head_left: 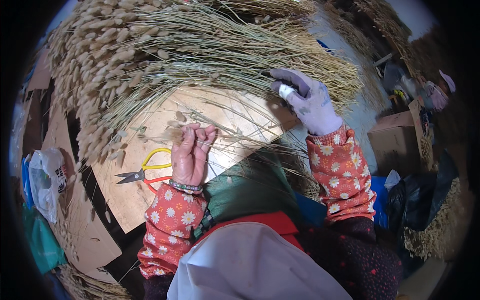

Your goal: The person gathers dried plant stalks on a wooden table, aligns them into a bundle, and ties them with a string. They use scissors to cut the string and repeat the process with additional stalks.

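Note:
My left hand (191,153), bare and with a beaded bracelet at the wrist, holds a few dried bunny-tail grass stems (240,133) just below their fluffy heads (173,134). The stems trail off to the right, over the board and my lap. My right hand (305,99) wears a lilac work glove with white wrapping on one digit. Its fingers are curved and apart at the near edge of a large heap of bunny-tail grass (225,52); no stem plainly shows between them. Yellow-and-red handled scissors (139,175) lie with blades slightly apart, beside and partly behind my left wrist.
A wooden board (123,202) lies under the scissors, its heap's heads to the left. Cardboard (80,232) and a white plastic bag (47,180) are at left. A cardboard box (393,135) and black bag (412,198) stand at right. Another person (437,93) is farther off.

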`<act>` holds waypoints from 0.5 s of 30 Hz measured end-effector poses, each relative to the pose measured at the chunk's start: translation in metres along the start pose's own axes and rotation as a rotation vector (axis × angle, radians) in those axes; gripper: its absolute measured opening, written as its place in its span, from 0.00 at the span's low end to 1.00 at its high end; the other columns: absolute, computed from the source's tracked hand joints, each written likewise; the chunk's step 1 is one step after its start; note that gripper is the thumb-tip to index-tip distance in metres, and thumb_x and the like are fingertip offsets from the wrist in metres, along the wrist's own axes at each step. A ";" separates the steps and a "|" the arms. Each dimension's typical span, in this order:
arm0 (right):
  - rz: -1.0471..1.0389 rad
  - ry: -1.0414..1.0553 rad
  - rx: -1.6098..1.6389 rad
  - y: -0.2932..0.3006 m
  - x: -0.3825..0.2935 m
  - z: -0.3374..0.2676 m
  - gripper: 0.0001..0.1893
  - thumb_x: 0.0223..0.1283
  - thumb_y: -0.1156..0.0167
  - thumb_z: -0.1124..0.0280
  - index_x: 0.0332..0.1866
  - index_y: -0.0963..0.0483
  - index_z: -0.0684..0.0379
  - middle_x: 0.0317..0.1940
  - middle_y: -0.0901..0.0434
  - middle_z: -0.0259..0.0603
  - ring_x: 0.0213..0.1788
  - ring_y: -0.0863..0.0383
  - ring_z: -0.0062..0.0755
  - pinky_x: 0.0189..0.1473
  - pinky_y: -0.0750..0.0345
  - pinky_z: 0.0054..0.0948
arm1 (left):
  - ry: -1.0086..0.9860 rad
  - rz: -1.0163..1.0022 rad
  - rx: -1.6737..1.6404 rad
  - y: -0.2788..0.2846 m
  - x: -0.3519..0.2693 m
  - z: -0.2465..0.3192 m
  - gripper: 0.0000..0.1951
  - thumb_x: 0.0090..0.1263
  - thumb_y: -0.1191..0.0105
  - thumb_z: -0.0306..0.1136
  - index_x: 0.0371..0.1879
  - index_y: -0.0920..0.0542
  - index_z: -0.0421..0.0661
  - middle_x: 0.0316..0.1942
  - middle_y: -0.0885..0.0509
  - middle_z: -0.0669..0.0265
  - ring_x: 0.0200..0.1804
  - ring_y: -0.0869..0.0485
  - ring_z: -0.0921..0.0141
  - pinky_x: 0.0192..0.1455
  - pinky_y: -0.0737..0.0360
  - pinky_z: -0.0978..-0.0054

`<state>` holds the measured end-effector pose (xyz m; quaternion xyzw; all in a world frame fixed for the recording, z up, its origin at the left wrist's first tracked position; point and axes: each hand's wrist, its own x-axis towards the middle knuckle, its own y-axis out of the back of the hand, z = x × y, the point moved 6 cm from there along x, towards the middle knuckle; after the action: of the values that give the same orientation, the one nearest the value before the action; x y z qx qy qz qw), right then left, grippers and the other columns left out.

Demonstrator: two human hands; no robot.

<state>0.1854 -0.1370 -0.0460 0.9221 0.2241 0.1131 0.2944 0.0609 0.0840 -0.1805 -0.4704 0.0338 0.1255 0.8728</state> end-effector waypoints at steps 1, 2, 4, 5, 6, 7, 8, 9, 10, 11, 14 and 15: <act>0.036 0.010 0.049 0.006 -0.005 0.005 0.18 0.63 0.47 0.81 0.59 0.28 0.64 0.48 0.18 0.41 0.51 0.19 0.28 0.55 0.23 0.24 | -0.005 -0.026 -0.017 -0.002 0.000 0.001 0.09 0.76 0.52 0.33 0.46 0.25 0.41 0.37 0.21 0.62 0.55 0.21 0.60 0.67 0.29 0.56; 0.075 0.018 0.097 0.011 -0.010 0.012 0.18 0.63 0.47 0.81 0.58 0.27 0.64 0.48 0.18 0.41 0.51 0.19 0.28 0.55 0.24 0.24 | 0.007 0.004 -0.015 0.000 0.000 -0.001 0.09 0.76 0.52 0.33 0.46 0.25 0.41 0.37 0.21 0.62 0.54 0.21 0.60 0.67 0.28 0.56; 0.129 0.040 0.015 0.029 -0.021 0.024 0.18 0.62 0.47 0.82 0.58 0.27 0.65 0.50 0.19 0.41 0.53 0.20 0.25 0.55 0.24 0.24 | -0.003 0.066 0.006 0.002 -0.002 0.000 0.10 0.75 0.52 0.31 0.47 0.28 0.37 0.32 0.24 0.63 0.51 0.20 0.59 0.66 0.27 0.56; 0.180 0.062 -0.066 0.036 -0.024 0.030 0.18 0.60 0.46 0.81 0.57 0.26 0.59 0.48 0.18 0.41 0.50 0.19 0.32 0.52 0.23 0.26 | -0.007 0.069 0.025 0.001 -0.002 0.000 0.10 0.75 0.51 0.31 0.47 0.28 0.37 0.32 0.24 0.63 0.51 0.20 0.59 0.66 0.27 0.56; 0.234 0.040 -0.136 0.040 -0.027 0.038 0.19 0.58 0.44 0.79 0.56 0.24 0.53 0.46 0.18 0.41 0.46 0.18 0.40 0.49 0.22 0.29 | -0.016 0.068 0.043 0.000 -0.002 0.001 0.10 0.75 0.51 0.31 0.48 0.28 0.38 0.32 0.24 0.63 0.51 0.20 0.60 0.65 0.27 0.57; 0.168 0.097 -0.220 0.039 -0.031 0.040 0.20 0.57 0.44 0.80 0.56 0.24 0.52 0.48 0.19 0.41 0.48 0.19 0.41 0.50 0.22 0.30 | -0.014 0.087 0.049 0.001 -0.002 0.002 0.10 0.75 0.51 0.31 0.48 0.29 0.38 0.33 0.24 0.63 0.50 0.19 0.60 0.65 0.26 0.57; 0.102 0.083 -0.292 0.037 -0.036 0.047 0.22 0.56 0.44 0.81 0.56 0.25 0.51 0.50 0.20 0.41 0.49 0.19 0.42 0.51 0.22 0.30 | -0.006 0.101 0.044 0.002 -0.003 0.001 0.11 0.75 0.51 0.31 0.49 0.29 0.38 0.33 0.23 0.63 0.50 0.19 0.60 0.65 0.26 0.57; 0.036 0.069 -0.362 0.035 -0.040 0.055 0.23 0.55 0.44 0.82 0.57 0.25 0.50 0.53 0.21 0.41 0.51 0.20 0.42 0.51 0.22 0.31 | -0.009 0.061 0.037 -0.001 -0.002 0.002 0.11 0.75 0.51 0.31 0.49 0.29 0.38 0.33 0.23 0.63 0.50 0.20 0.60 0.64 0.26 0.57; 0.028 0.142 -0.456 0.033 -0.042 0.058 0.24 0.53 0.44 0.82 0.57 0.25 0.49 0.54 0.22 0.42 0.51 0.20 0.42 0.50 0.21 0.30 | 0.003 0.132 0.054 0.003 -0.002 0.002 0.11 0.75 0.51 0.31 0.50 0.28 0.39 0.33 0.23 0.63 0.50 0.20 0.60 0.64 0.26 0.57; 0.018 0.217 -0.551 0.029 -0.043 0.061 0.26 0.50 0.43 0.83 0.57 0.25 0.48 0.56 0.24 0.43 0.51 0.20 0.41 0.50 0.21 0.30 | 0.003 0.121 0.059 0.003 -0.002 0.001 0.11 0.75 0.51 0.31 0.50 0.28 0.39 0.33 0.23 0.63 0.50 0.20 0.60 0.64 0.26 0.57; -0.002 0.245 -0.733 0.016 -0.049 0.082 0.27 0.47 0.42 0.81 0.56 0.26 0.47 0.62 0.29 0.44 0.55 0.22 0.45 0.51 0.21 0.36 | -0.010 0.083 0.086 0.002 -0.003 0.001 0.11 0.75 0.51 0.32 0.50 0.29 0.39 0.33 0.24 0.64 0.49 0.19 0.61 0.63 0.25 0.57; -0.015 0.187 -0.764 0.013 -0.048 0.092 0.24 0.49 0.41 0.79 0.54 0.25 0.48 0.62 0.29 0.43 0.55 0.23 0.44 0.52 0.22 0.37 | -0.015 0.055 0.078 0.000 -0.003 0.001 0.11 0.75 0.51 0.32 0.50 0.29 0.39 0.33 0.24 0.64 0.48 0.19 0.61 0.63 0.25 0.57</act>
<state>0.1794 -0.2147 -0.1161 0.7301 0.1986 0.2696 0.5957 0.0579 0.0841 -0.1798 -0.4341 0.0451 0.1517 0.8869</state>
